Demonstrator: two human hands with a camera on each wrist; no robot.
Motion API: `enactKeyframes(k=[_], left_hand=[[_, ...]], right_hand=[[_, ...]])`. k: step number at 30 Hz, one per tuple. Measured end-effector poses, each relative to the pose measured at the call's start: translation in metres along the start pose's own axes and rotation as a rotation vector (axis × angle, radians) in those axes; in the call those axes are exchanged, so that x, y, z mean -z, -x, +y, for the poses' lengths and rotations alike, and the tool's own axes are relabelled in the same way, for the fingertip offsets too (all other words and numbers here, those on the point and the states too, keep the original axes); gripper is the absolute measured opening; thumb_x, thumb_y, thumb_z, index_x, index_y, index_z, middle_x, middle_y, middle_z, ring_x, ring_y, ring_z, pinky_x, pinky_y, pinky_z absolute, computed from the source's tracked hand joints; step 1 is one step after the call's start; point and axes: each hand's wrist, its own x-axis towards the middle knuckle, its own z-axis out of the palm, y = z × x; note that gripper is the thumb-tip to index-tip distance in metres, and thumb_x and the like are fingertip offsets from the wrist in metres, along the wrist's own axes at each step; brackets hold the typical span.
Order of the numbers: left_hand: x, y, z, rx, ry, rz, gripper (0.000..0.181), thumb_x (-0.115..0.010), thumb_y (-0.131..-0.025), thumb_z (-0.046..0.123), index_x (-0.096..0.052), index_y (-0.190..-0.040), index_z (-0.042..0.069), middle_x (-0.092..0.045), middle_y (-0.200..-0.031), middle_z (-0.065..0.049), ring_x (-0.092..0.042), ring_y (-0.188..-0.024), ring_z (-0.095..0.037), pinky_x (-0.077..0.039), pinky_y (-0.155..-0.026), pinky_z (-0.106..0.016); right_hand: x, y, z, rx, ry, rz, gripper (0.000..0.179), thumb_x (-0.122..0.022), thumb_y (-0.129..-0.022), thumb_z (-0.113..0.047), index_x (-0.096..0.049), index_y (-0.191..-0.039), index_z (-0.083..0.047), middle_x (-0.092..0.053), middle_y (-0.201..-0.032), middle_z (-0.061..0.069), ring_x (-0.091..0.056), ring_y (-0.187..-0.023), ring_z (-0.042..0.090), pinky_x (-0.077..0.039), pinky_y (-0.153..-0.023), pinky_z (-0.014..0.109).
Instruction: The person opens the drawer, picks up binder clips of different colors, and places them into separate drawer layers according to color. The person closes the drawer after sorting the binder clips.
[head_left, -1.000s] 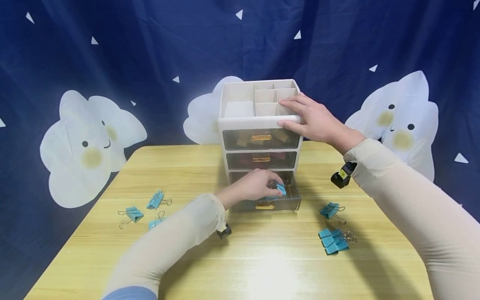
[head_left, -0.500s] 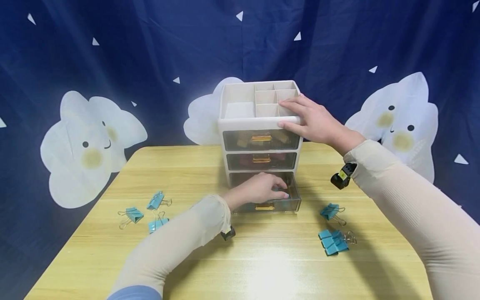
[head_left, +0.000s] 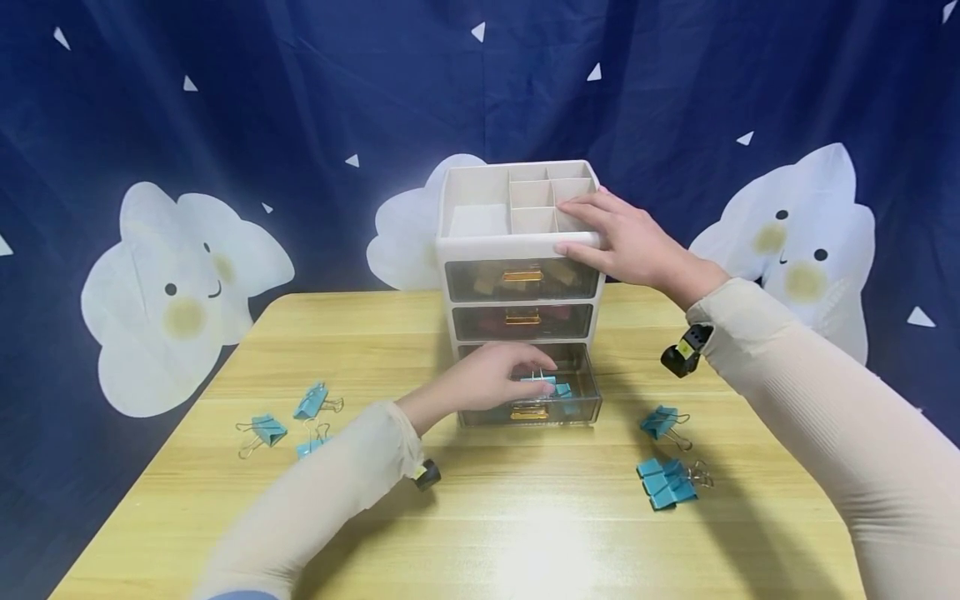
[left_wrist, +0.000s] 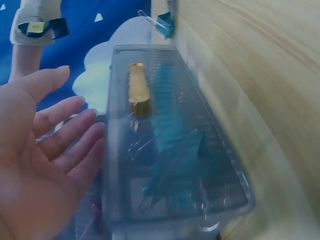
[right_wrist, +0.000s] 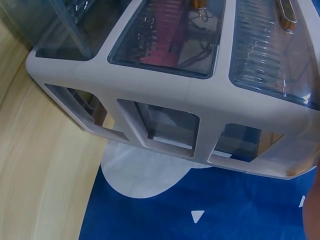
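Observation:
A white desktop drawer organizer point(head_left: 517, 247) stands at the middle of the table. Its bottom drawer point(head_left: 576, 410) is pulled out, with blue binder clips point(head_left: 564, 390) inside; they show blurred through the clear front in the left wrist view. Over this drawer hovers my left hand point(head_left: 486, 379), fingers loosely spread and apart from the thumb; the left wrist view shows nothing held. My right hand point(head_left: 636, 243) rests on the organizer's top right corner, the thumb on the front rim and fingers reaching over the small compartments. Only a sliver of that hand appears in the right wrist view.
On the left of the table lie loose binder clips point(head_left: 310, 401), one partly behind my left sleeve. More binder clips point(head_left: 670, 483) lie at the right. The two upper drawers point(head_left: 557, 322) are closed; the middle one holds something pink. A blue cloth with clouds hangs behind.
A second ago the left hand held a blue binder clip in the drawer. Its fingers have since loosened, and the hand has shifted right, then back left. The right hand has stayed put.

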Motion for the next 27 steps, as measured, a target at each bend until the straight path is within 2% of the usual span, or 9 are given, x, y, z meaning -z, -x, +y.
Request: enactKeyframes(k=[8,14,19,23,27], left_hand=[[0.016,0.036,-0.012,-0.019,0.044,0.104,0.039,-0.067,-0.092,0.038,-0.067,-0.123,0.015,-0.066,-0.121,0.003,-0.06,-0.111,-0.013,-0.05,-0.092,-0.032],[0.024,0.066,-0.022,0.045,0.005,0.118,0.042,-0.064,-0.093,0.043,-0.065,-0.126,0.016,-0.064,-0.124,0.005,-0.059,-0.113,-0.015,-0.046,-0.099,-0.038],[0.031,0.088,-0.027,0.064,-0.008,0.153,0.043,-0.065,-0.093,0.044,-0.066,-0.125,0.016,-0.064,-0.124,0.004,-0.058,-0.117,-0.018,-0.045,-0.101,-0.042],[0.036,0.105,-0.032,0.082,0.029,0.187,0.043,-0.065,-0.093,0.044,-0.066,-0.125,0.016,-0.064,-0.124,0.003,-0.059,-0.114,-0.021,-0.047,-0.097,-0.044],[0.041,0.118,-0.037,0.134,0.059,0.205,0.046,-0.064,-0.092,0.047,-0.066,-0.126,0.017,-0.063,-0.126,0.004,-0.059,-0.115,-0.021,-0.048,-0.095,-0.044]], right_hand=[[0.003,-0.002,-0.001,0.0,0.036,-0.011,0.06,-0.064,-0.093,-0.044,-0.053,-0.141,-0.01,-0.051,-0.137,0.01,-0.046,-0.125,0.03,-0.04,-0.1,0.053],[0.005,-0.003,-0.001,0.014,0.07,-0.032,0.06,-0.062,-0.094,-0.045,-0.052,-0.141,-0.009,-0.051,-0.136,0.011,-0.049,-0.122,0.032,-0.042,-0.098,0.054],[0.005,-0.002,0.001,0.101,0.121,-0.008,0.056,-0.064,-0.094,-0.04,-0.053,-0.138,-0.006,-0.053,-0.133,0.013,-0.05,-0.12,0.033,-0.044,-0.095,0.054],[0.004,-0.003,0.004,0.181,0.169,0.03,0.055,-0.065,-0.094,-0.039,-0.054,-0.135,-0.004,-0.056,-0.129,0.014,-0.051,-0.118,0.033,-0.045,-0.094,0.053],[0.004,-0.002,0.005,0.217,0.231,0.048,0.057,-0.063,-0.093,-0.042,-0.054,-0.135,-0.004,-0.057,-0.128,0.015,-0.051,-0.118,0.032,-0.046,-0.093,0.053]])
